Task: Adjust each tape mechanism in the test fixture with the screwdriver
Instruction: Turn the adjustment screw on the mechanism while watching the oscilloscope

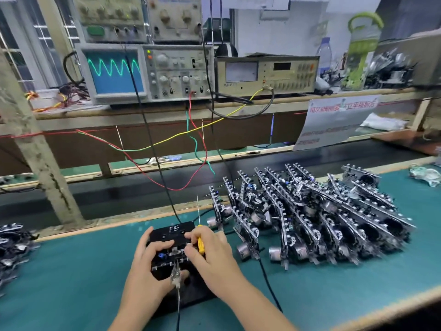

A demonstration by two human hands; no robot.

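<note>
Holding item one, my left hand (pixel 148 256) curls round the near-left side of the tape mechanism (pixel 172 255), thumb under its front edge. My right hand (pixel 210 249) pinches the screwdriver (pixel 200 240) by its yellow handle, thin shaft pointing up and away, tip clear of the work; I cannot tell whether those fingers also touch the mechanism.

Item: tape mechanism, seated in the black test fixture (pixel 170 231) marked "FE", on the green bench (pixel 71 271) right in front of me. Judged light, rigid metal-and-plastic frame, with small exposed levers and a head likely easy to bend. Best held by the outer frame edges, as the left hand does, never by the moving parts.

Item: screwdriver. Judged very light, slender blade liable to flex or slip off a small screw; grip low on the handle for fine turns.

Item: clip lead (pixel 175 274), attached at the mechanism's front edge, cable trailing toward me. Soft, may tug the piece.

Item: stack of mechanisms (pixel 310 216), just to the right, leaning in rows, small motors showing. Likely to topple if pulled from the middle.

Item: oscilloscope (pixel 117 72), on the shelf behind, showing a green wave.
</note>
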